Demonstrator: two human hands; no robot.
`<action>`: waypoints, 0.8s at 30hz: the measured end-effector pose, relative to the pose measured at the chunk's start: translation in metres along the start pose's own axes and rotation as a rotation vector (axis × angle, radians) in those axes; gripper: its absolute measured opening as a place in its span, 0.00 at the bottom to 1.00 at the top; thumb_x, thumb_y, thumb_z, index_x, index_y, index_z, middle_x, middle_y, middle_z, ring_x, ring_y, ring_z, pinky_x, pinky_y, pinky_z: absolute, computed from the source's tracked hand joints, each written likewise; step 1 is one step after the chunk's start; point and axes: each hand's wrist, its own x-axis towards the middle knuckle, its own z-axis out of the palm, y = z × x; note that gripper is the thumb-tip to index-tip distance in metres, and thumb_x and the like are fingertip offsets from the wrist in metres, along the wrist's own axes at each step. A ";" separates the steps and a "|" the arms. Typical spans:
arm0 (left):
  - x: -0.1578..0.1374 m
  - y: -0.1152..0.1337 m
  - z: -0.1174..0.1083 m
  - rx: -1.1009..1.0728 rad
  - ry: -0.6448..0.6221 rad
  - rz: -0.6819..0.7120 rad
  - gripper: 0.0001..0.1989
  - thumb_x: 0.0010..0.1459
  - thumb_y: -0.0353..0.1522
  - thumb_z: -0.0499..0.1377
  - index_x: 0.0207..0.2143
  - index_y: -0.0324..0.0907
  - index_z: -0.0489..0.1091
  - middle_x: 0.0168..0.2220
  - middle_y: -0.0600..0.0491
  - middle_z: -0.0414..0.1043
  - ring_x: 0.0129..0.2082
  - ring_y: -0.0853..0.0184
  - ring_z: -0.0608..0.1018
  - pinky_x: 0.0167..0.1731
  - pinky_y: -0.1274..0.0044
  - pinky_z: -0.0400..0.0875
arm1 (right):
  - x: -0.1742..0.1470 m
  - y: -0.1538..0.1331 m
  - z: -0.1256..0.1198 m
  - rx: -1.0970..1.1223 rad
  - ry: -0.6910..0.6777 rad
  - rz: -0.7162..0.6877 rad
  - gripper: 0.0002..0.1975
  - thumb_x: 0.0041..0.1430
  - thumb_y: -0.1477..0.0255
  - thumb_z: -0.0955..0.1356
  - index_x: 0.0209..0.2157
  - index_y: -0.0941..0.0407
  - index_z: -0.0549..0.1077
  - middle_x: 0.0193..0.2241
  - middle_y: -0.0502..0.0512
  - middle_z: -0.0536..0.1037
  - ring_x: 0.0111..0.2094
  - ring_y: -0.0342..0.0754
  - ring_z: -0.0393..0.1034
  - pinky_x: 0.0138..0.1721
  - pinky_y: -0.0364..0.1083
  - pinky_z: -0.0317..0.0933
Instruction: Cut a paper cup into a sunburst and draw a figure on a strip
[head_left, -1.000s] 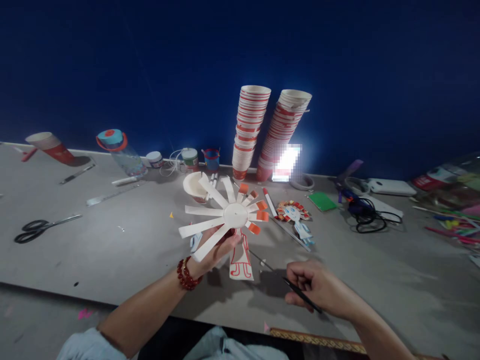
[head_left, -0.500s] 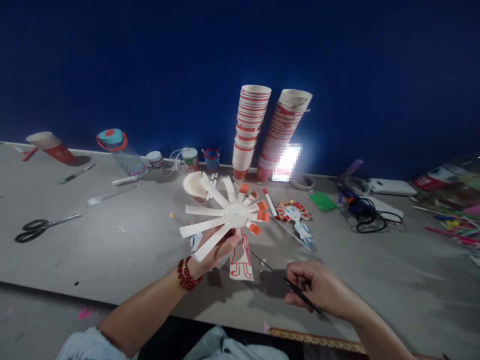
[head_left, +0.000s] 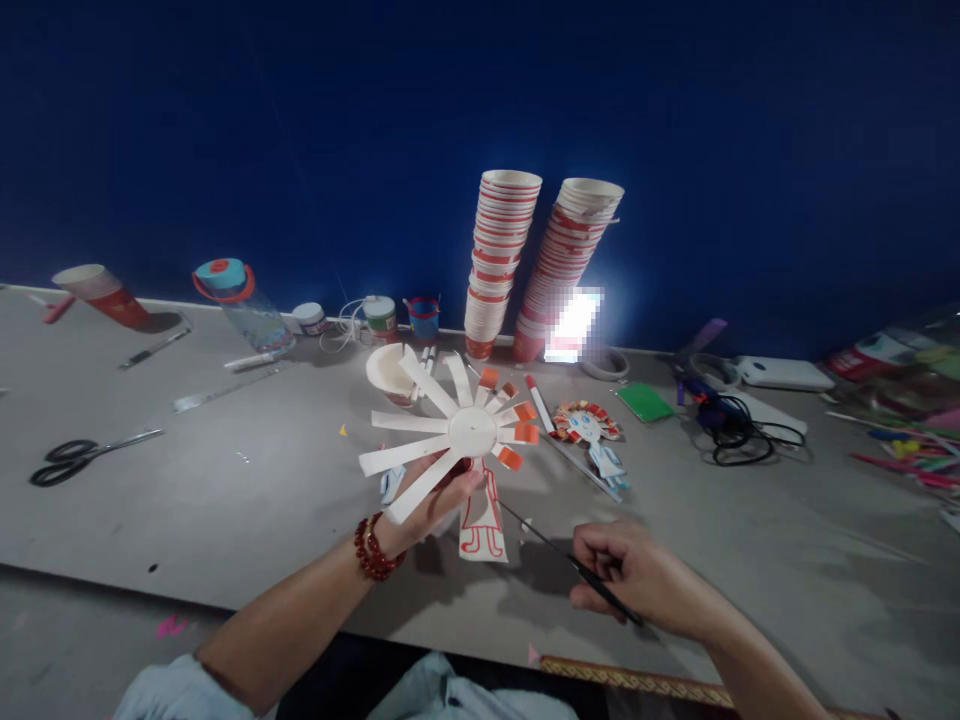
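My left hand (head_left: 439, 495) is closed on a cut paper cup (head_left: 472, 432), whose white strips fan out round its base; several strips on the right curl over and show orange. Below the disc hangs a paper strip with a dress and legs drawn in red (head_left: 482, 515). In my right hand (head_left: 630, 575) are black-handled scissors (head_left: 551, 545), seen almost edge-on. The tips of their blades meet the right edge of the drawn figure. A finished-looking paper doll (head_left: 589, 440) with a curled orange fringe and blue drawing lies to the right.
Two tall stacks of paper cups (head_left: 495, 260) stand against the blue wall. Another pair of scissors (head_left: 94, 455), a water bottle (head_left: 247, 305) and a steel ruler (head_left: 229, 388) lie or stand leftward. Right are a green pad (head_left: 645, 402), tangled black cable (head_left: 739, 430) and tape roll (head_left: 606, 365).
Almost nothing differs. The scissor blades and both hands stay at nearly the same place by the red-drawn figure.
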 end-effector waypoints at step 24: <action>0.002 0.006 0.001 0.014 0.007 -0.025 0.10 0.59 0.36 0.57 0.26 0.43 0.64 0.22 0.56 0.61 0.24 0.69 0.65 0.30 0.74 0.67 | 0.001 0.003 -0.003 -0.083 0.016 -0.046 0.25 0.49 0.53 0.73 0.21 0.54 0.57 0.18 0.43 0.59 0.22 0.40 0.52 0.21 0.38 0.47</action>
